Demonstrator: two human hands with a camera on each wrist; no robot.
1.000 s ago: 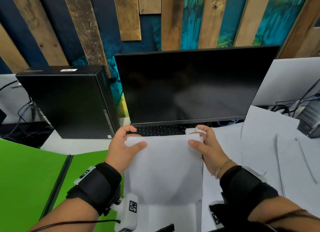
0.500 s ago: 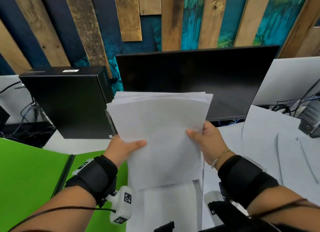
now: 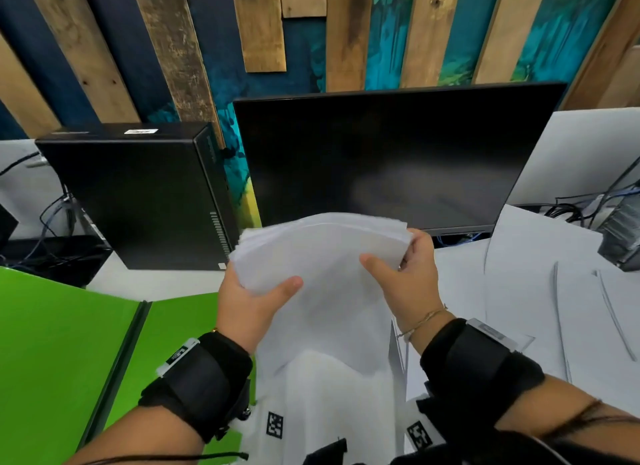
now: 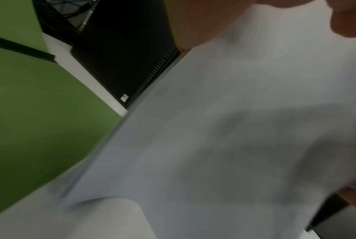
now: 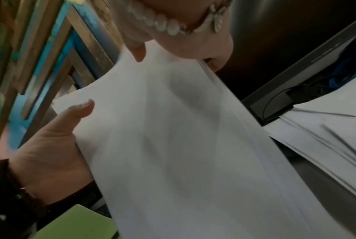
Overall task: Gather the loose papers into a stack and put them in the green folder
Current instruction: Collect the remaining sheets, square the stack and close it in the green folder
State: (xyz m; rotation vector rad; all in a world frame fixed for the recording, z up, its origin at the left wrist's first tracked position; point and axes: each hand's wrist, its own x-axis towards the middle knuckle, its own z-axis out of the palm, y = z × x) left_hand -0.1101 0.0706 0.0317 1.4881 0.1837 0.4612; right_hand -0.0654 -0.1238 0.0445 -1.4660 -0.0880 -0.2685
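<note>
A stack of white papers [image 3: 322, 256] is held upright-tilted in front of the monitor, its top edge bent away from me. My left hand [image 3: 252, 298] grips its left edge, thumb on the near face. My right hand [image 3: 401, 274] grips the right edge, thumb on front, fingers behind. The papers fill the left wrist view [image 4: 224, 137] and the right wrist view [image 5: 173, 137], where my left hand [image 5: 56, 139] shows too. The green folder [image 3: 62, 343] lies open flat on the desk at the left, its right leaf partly under the papers.
A black monitor [image 3: 398, 159] stands straight ahead, a black computer case [image 3: 138, 201] left of it. More loose white sheets [image 3: 536, 291] lie on the desk at the right. Cables and a grey device [image 3: 620, 236] sit at the far right edge.
The stack rose from the desk to upright half a second ago; now it has dropped lower and its top curls away from me. Both hands keep their grip at the edges.
</note>
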